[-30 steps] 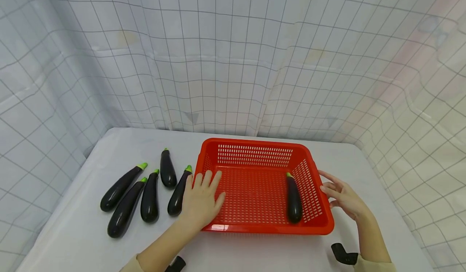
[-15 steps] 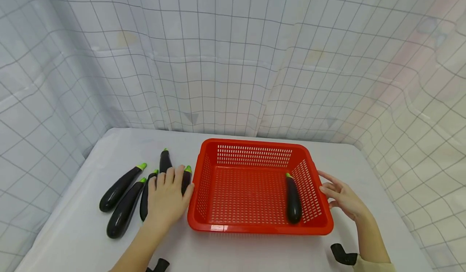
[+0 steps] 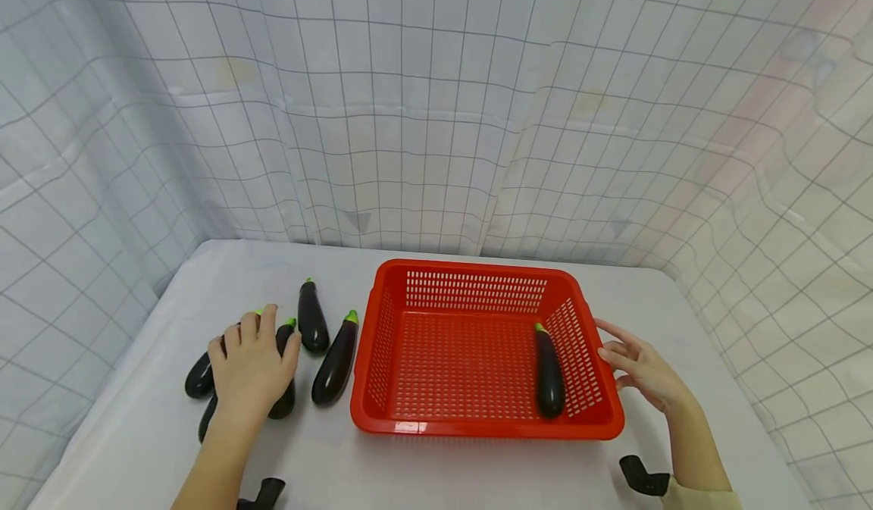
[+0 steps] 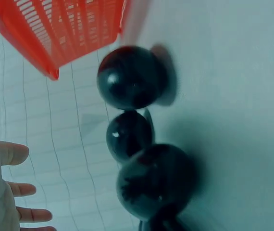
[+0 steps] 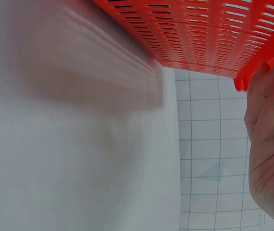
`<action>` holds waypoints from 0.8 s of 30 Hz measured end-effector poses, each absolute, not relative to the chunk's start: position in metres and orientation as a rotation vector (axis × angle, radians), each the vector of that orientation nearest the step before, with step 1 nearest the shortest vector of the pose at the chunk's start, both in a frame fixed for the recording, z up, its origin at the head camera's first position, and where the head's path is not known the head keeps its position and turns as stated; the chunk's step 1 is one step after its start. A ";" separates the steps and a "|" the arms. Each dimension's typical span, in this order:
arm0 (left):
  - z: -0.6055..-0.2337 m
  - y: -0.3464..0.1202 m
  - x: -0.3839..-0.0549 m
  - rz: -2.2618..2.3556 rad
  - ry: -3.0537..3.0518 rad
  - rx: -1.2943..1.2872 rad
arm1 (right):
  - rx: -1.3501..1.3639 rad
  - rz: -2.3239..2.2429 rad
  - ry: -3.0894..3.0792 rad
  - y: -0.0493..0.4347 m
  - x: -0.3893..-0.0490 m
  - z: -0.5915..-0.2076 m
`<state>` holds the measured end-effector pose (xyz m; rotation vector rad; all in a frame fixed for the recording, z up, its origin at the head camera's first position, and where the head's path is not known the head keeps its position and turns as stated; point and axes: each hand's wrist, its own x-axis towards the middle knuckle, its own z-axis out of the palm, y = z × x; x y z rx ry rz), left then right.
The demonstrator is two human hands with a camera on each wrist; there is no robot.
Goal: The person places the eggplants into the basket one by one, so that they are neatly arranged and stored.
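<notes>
My left hand (image 3: 248, 366), fingers spread, reaches over the left group of dark, glossy eggplants (image 3: 200, 377), partly hiding several of them. In the left wrist view its fingers (image 4: 35, 215) point out straight, with the rounded ends of eggplants (image 4: 132, 78) off to one side. Right of that hand lie two more eggplants with green stems, a farther one (image 3: 312, 320) and one beside the basket (image 3: 336, 362). With bent fingers and thumb, my right hand (image 3: 644, 370) holds the right rim of the red plastic basket (image 3: 477, 428). Inside, along its right side, lies a single eggplant (image 3: 549, 377).
A white cloth covers the table (image 3: 491, 472). Behind and to both sides hang white sheets with a grid pattern (image 3: 436, 116). Black wrist-worn pieces show near the left wrist (image 3: 262, 492) and the right wrist (image 3: 643, 477).
My left hand has moved left, from the basket's left rim across the nearer eggplants to those farther left. The right hand stays at the basket's right rim.
</notes>
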<state>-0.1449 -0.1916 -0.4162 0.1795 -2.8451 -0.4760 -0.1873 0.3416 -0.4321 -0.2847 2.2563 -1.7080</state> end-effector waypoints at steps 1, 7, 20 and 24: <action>-0.417 -0.195 -0.145 -0.484 -2.842 0.187 | -0.283 -1.708 2.256 0.342 -0.187 -0.432; -0.425 -0.218 -0.147 -0.522 -2.846 0.242 | -0.288 -1.710 2.255 0.341 -0.187 -0.431; -0.452 -0.267 -0.151 -0.557 -2.922 0.343 | -0.269 -1.716 2.239 0.340 -0.187 -0.430; -0.456 -0.280 -0.153 -0.582 -2.978 0.376 | -0.255 -1.711 2.245 0.340 -0.187 -0.429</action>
